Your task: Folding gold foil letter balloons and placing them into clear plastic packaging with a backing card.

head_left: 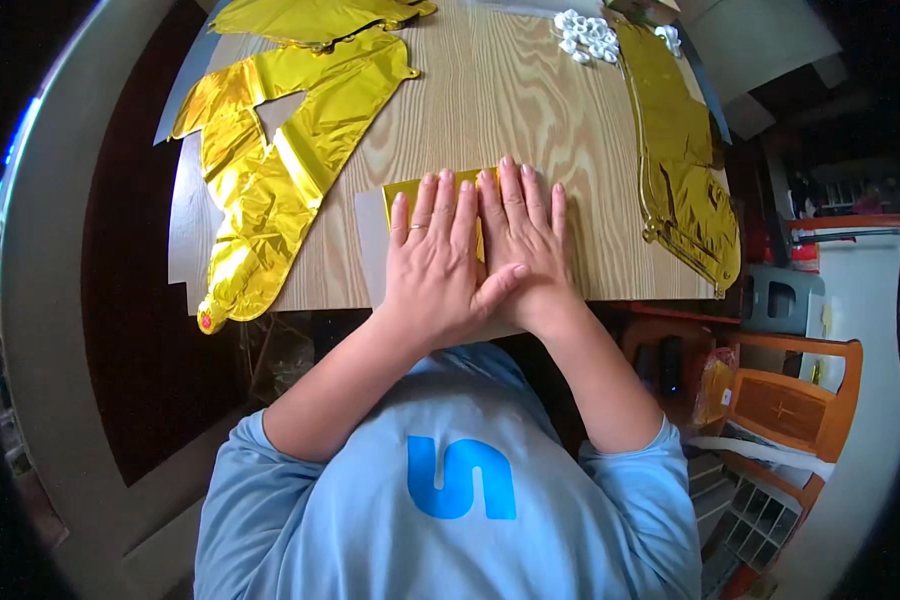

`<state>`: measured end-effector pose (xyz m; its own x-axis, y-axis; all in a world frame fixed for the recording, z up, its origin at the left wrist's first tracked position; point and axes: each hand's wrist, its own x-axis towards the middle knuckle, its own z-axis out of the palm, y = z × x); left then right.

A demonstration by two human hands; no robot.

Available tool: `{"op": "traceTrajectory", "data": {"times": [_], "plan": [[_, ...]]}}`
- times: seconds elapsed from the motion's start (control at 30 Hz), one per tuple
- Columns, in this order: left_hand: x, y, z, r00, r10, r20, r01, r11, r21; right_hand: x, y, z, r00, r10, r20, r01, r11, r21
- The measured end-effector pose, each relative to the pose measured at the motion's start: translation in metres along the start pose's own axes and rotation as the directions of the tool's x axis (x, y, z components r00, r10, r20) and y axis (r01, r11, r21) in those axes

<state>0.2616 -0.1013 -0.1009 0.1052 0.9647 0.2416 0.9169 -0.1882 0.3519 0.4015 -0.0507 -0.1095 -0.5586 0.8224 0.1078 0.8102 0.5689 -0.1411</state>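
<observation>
Head view: 2 hands lie flat, side by side, nr. the near edge of the table [470, 90].
L hand [432, 262]: palm down, fingers straight w/ slim gaps; grips nothing; thumb crosses over R hand.
R hand [526, 238]: palm down, fingers extended, grips nothing; own thumb hidden.
Folded gold foil [400, 190]: under both hands; strip shows b/w them & past L fingertips; rest covered.
Pale sheet [370, 240]: just L of L hand, beside foil; can't tell if it's under or wrapped round it.
Long gold foil [315, 140]: well L of L hand, creased, end hangs past table edge.
Other gold foil [675, 150]: well R of R hand.
White bits [585, 38]: beyond R hand, heaped.
Risk: uneven palm pressure could skew folds; trapped air, if any, could spring foil up once hands lift; slick foil could slide off the near edge.
</observation>
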Motion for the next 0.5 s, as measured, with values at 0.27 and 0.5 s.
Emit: {"op": "traceTrajectory", "data": {"times": [0.27, 0.5], "plan": [[-0.024, -0.024, -0.008, 0.999, -0.039, 0.007, 0.037, 0.988, 0.149, -0.003, 0.001, 0.0, 0.995, -0.036, -0.098, 0.041, 0.998, 0.049], [-0.02, -0.048, -0.043, 0.976, -0.013, 0.219, 0.003, 0.999, 0.044, -0.003, 0.0, -0.001, 0.994, -0.019, -0.109, 0.024, 0.999, 0.041]]}}
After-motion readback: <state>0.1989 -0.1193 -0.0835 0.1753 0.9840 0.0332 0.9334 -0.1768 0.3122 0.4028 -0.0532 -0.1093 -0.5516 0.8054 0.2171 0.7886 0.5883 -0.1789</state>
